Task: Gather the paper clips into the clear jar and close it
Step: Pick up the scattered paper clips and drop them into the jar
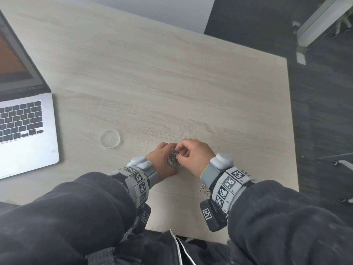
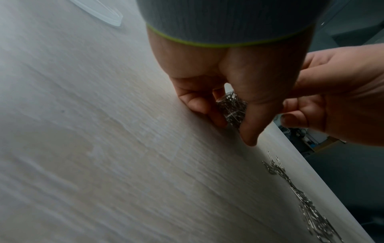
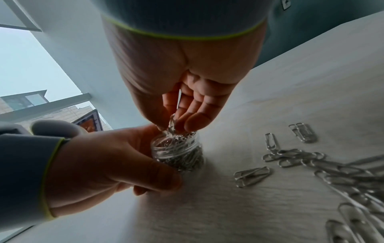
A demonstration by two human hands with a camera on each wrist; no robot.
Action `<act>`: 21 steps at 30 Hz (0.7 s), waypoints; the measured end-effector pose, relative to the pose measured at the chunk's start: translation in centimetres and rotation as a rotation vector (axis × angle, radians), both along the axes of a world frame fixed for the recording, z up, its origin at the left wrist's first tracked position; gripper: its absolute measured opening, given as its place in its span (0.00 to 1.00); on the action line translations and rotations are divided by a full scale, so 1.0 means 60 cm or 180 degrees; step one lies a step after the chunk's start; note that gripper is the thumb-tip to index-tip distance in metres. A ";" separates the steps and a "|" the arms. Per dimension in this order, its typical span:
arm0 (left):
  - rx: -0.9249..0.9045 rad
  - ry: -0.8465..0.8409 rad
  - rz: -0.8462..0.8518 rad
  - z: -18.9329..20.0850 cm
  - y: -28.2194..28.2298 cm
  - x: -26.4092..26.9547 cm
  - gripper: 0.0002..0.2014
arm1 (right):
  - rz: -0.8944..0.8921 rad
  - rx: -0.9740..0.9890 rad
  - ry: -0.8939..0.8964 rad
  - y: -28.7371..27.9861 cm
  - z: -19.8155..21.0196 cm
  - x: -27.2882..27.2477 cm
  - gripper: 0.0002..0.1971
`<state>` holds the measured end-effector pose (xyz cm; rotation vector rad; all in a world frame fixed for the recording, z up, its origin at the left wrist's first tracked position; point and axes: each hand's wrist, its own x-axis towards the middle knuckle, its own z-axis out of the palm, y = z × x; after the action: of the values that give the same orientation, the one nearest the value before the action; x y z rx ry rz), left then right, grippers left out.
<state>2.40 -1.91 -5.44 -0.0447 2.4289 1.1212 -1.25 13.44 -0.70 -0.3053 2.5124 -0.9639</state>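
Fingers of the left hand [image 3: 99,166] wrap the clear jar [image 3: 178,154] low in the frame's middle, steadying it on the bench [image 1: 172,83] while the right hand [image 3: 182,105] pinches paper clips [image 3: 172,125] over its mouth. Loose clips [image 3: 324,166] wait lower right; the lid [image 1: 110,138] lies apart.

Looks like an office: pale wood-laminate desk [image 1: 172,83], open laptop [image 1: 24,119] at 9 o'clock, dark carpet-type floor [image 1: 324,111] at 3 o'clock, chair caster legs [image 1: 342,164] and glass partition w/ metal frame [image 1: 321,23] at 1–2 o'clock.
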 end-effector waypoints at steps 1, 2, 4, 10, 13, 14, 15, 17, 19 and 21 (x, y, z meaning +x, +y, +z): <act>-0.0005 0.0000 0.0003 -0.001 -0.001 0.000 0.34 | -0.0027 -0.0032 -0.0022 0.003 0.001 0.001 0.09; -0.0012 0.0007 0.0009 -0.002 -0.002 0.001 0.35 | -0.0076 -0.0080 -0.0024 0.007 0.002 0.002 0.08; -0.0025 0.0013 0.0015 -0.004 -0.003 0.001 0.37 | -0.0233 -0.0220 -0.0003 0.019 0.010 0.001 0.07; -0.0117 0.0035 -0.0048 -0.003 0.007 -0.005 0.36 | -0.0766 -0.0009 0.0062 0.103 0.015 -0.020 0.07; -0.0165 0.0053 -0.0142 -0.002 0.022 -0.010 0.36 | -0.0695 0.0483 -0.0033 0.159 -0.003 -0.024 0.14; -0.0185 0.0071 -0.0186 -0.003 0.030 -0.013 0.36 | -0.0639 0.0619 -0.0114 0.176 -0.009 -0.022 0.15; -0.0207 0.0093 -0.0204 -0.003 0.035 -0.014 0.36 | -0.0546 0.0712 -0.0184 0.185 -0.016 -0.018 0.17; -0.0263 0.0146 -0.0235 -0.002 0.044 -0.017 0.36 | -0.0246 0.0790 -0.0202 0.192 -0.026 -0.010 0.22; -0.0335 0.0199 -0.0253 -0.004 0.059 -0.021 0.36 | 0.0182 0.0881 -0.0186 0.194 -0.032 -0.001 0.28; -0.0382 0.0258 -0.0180 -0.005 0.064 -0.022 0.36 | 0.0701 0.1125 -0.0108 0.182 -0.035 0.008 0.29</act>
<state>1.05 1.93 -5.74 0.0318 2.5505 0.9691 -0.74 24.36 -2.79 -0.4368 2.4942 -0.4269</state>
